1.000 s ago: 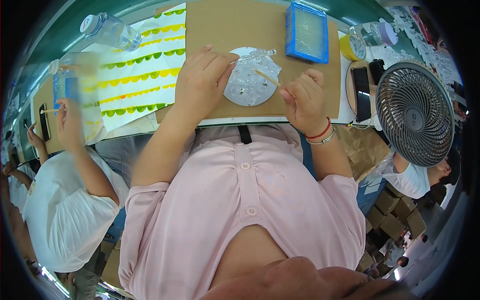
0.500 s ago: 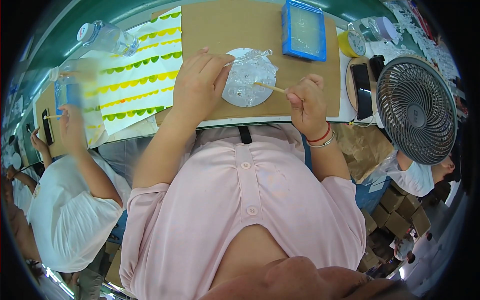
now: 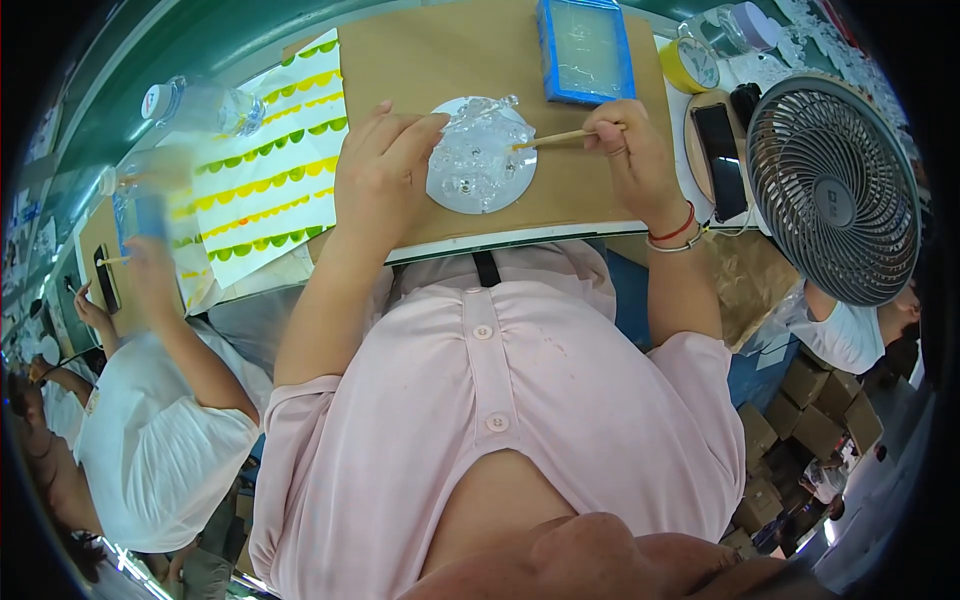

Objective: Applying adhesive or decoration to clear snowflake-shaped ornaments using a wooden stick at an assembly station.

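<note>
A round white disc [image 3: 495, 200] lies on the brown cardboard in front of me, with a clear, shiny plastic piece [image 3: 478, 150] of several lobes on top. My left hand [image 3: 385, 165] is at the disc's left side, thumb and forefinger closed at the edge of the clear piece; the exact contact is partly hidden. Between the fingers of my right hand [image 3: 630, 150] is a thin wooden stick [image 3: 565, 138]. Its yellowish tip points left and meets the right part of the clear piece. Left of my left hand lies a white sheet [image 3: 265, 185] with rows of yellow and green scallops.
A blue-rimmed rectangular box [image 3: 588, 50] stands behind the disc, with yellow tape [image 3: 688, 65] beside it. On the right are a phone [image 3: 718, 160] and a grey fan [image 3: 835, 190]. A clear bottle [image 3: 205, 105] stands at the back left. A co-worker's blurred hand [image 3: 150, 270] works at the left.
My right hand has moved up and to the right, tilting the stick so its held end is higher; the tip stays over the clear piece. The whole view has shifted slightly.
</note>
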{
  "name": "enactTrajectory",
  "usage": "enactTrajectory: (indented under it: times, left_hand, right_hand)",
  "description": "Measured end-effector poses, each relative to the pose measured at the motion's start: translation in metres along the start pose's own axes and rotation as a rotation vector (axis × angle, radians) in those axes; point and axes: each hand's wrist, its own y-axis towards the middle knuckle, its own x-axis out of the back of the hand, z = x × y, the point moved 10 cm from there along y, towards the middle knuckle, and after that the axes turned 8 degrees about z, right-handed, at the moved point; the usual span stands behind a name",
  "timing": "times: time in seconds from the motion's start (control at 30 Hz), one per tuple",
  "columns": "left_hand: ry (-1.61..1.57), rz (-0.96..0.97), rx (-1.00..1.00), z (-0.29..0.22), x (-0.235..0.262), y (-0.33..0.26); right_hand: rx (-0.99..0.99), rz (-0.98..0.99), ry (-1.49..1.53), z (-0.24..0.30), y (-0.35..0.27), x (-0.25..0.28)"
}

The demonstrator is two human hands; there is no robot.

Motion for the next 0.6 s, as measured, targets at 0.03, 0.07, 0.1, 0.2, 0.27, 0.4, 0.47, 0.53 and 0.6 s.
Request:
enactTrajectory:
  times: [0.03, 0.07, 0.1, 0.2, 0.27, 0.4, 0.47, 0.53, 0.6]
  left_hand:
    - [0.009, -0.002, 0.004, 0.0, 0.0, 0.0]
    - [0.008, 0.002, 0.0, -0.001, 0.0, 0.001]
    - [-0.004, 0.014, 0.01, 0.0, -0.001, 0.001]
    - [-0.013, 0.026, 0.028, 0.002, -0.003, 0.001]
    - [-0.011, 0.026, 0.035, 0.003, -0.003, -0.001]
    - [-0.003, 0.02, 0.085, 0.002, -0.002, -0.001]
    - [-0.002, 0.018, 0.092, 0.001, -0.002, 0.0]
    - [-0.009, -0.001, 0.097, 0.002, -0.001, -0.001]
    - [-0.008, -0.004, 0.098, 0.001, -0.001, 0.0]
  right_hand:
    - [-0.102, -0.021, 0.114, -0.015, -0.005, 0.001]
    - [-0.105, -0.025, 0.115, -0.017, -0.008, 0.0]
    - [-0.114, -0.035, 0.106, -0.019, -0.012, 0.001]
    - [-0.073, -0.074, 0.051, -0.016, -0.018, 0.003]
    - [-0.025, -0.103, 0.005, -0.011, -0.022, 0.002]
    - [0.091, -0.177, -0.015, -0.001, -0.023, 0.0]
    - [0.156, -0.19, -0.074, 0.007, -0.026, 0.001]
    - [0.168, -0.169, -0.044, 0.009, -0.032, -0.003]
    - [0.144, -0.163, -0.027, 0.01, -0.04, 0.0]
